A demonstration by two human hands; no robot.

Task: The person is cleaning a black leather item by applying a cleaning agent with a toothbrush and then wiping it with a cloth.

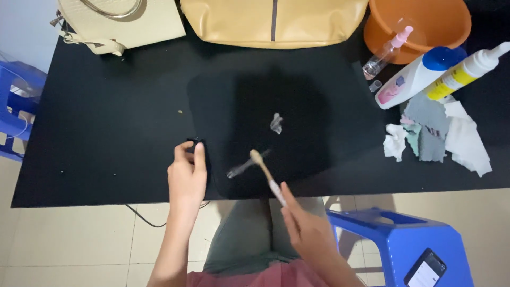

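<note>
— While the right hand (308,228) pinches the pale handle end of a slim wooden-handled brush (267,175), which way does its long axis run?

— Up and to the left, away from the person. The bristle head sits at the far end, over the flat black leather piece (319,106) lying on the black counter (106,122); I cannot tell whether the bristles touch it.

— And the left hand (187,175)?

— Its fingers (183,154) are curled over the near-left edge of that black piece, thumb beside them, pressing it down. It lies left of the brush head, slightly apart.

— What lies closest to the bristles?

— A pale smear (241,167) just to their left, and a second whitish smear (276,123) further up the leather. The right hand is clearly the nearer one to both.

— Beyond that?

— Crumpled white and grey rags (443,133) and plastic bottles (419,77) well to the right, a tan leather bag (239,21) at the far edge.
</note>
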